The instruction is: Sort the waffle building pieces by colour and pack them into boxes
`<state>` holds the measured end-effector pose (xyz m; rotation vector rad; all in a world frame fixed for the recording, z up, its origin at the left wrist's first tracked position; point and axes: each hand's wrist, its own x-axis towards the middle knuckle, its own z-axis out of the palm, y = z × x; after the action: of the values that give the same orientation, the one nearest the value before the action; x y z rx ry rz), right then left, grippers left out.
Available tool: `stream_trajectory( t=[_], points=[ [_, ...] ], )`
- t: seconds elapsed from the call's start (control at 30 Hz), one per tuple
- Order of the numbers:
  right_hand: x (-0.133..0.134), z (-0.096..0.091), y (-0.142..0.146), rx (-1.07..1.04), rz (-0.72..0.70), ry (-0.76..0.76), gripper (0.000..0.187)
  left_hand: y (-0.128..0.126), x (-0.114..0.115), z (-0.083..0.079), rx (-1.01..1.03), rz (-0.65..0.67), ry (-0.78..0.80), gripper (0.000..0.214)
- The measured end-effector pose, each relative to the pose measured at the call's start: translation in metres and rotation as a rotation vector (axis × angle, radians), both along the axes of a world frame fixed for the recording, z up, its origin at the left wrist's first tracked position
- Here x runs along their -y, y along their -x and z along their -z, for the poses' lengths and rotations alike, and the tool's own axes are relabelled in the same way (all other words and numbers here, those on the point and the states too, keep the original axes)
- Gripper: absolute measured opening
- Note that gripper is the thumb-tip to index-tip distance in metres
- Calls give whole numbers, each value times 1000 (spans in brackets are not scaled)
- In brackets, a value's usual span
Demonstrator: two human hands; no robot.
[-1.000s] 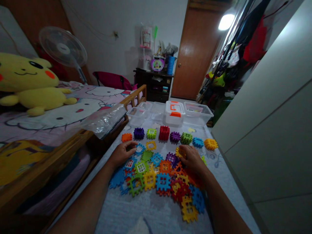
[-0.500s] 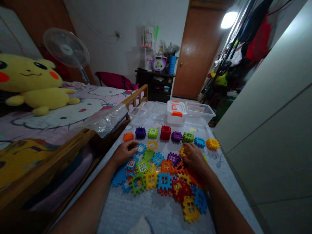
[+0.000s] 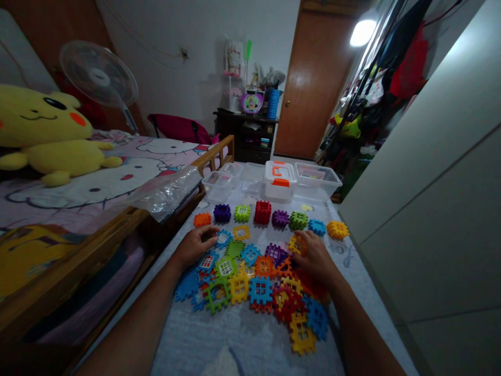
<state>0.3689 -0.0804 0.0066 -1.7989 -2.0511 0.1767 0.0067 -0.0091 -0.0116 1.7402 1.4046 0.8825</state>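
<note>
A heap of flat, toothed plastic tiles [image 3: 258, 287] in several colours lies on a grey cloth-covered table [image 3: 242, 344]. Behind the heap stands a row of assembled cubes and tiles, among them a red cube [image 3: 262, 212] and a purple cube [image 3: 222, 213]. My left hand [image 3: 193, 245] rests at the heap's left edge, fingers curled beside a light blue tile [image 3: 223, 238]. My right hand [image 3: 315, 257] lies on the heap's right side, its fingers closed on a yellow-orange tile [image 3: 295, 244].
Clear plastic boxes [image 3: 317, 183] and a white case with orange latches [image 3: 278, 181] stand at the table's far end. A bed with a wooden rail [image 3: 164, 206], a crumpled plastic bag [image 3: 168, 190] and a yellow plush toy [image 3: 47, 136] is at left. A white cabinet wall [image 3: 430, 183] is at right.
My right hand has lifted the yellow-orange tile slightly off the heap's edge. My left hand has stayed in place beside the blue tile. The view shifts slightly.
</note>
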Motion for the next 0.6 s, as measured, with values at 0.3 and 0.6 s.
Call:
stream_trajectory(
  t=[0.3, 0.6],
  points=[
    [7, -22, 1, -366, -73, 177, 45, -2, 1, -4, 10, -12, 20, 49],
    [7, -26, 4, -564, 5, 263, 46, -4, 3, -8, -17, -13, 18, 50]
  ],
)
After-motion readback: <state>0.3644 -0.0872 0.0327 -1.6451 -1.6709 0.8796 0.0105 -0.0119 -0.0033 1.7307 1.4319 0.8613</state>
